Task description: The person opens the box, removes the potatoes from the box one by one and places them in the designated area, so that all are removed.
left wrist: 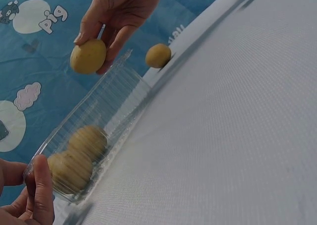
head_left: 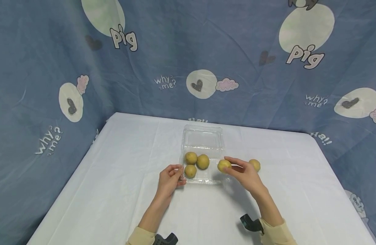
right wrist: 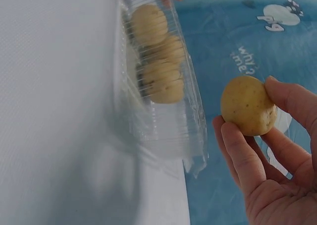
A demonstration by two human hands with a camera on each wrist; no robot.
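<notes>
A clear plastic clamshell box point(head_left: 210, 177) stands on the table, its lid point(head_left: 203, 139) folded back away from me. Three round yellow potatoes point(head_left: 203, 161) sit together in its left half. My left hand point(head_left: 170, 179) pinches the box's near left rim between thumb and fingers. Above the right part of the box, my right hand point(head_left: 245, 174) holds another potato point(right wrist: 248, 106) between thumb and fingertips, with a gap between it and the box. One more potato point(head_left: 254, 165) lies on the table right of the box, partly behind the right hand.
A white cloth covers the table point(head_left: 114, 163). Behind it and at its sides hangs a blue printed curtain point(head_left: 163, 61). Dark wrist devices point(head_left: 251, 223) sit at both sleeve cuffs.
</notes>
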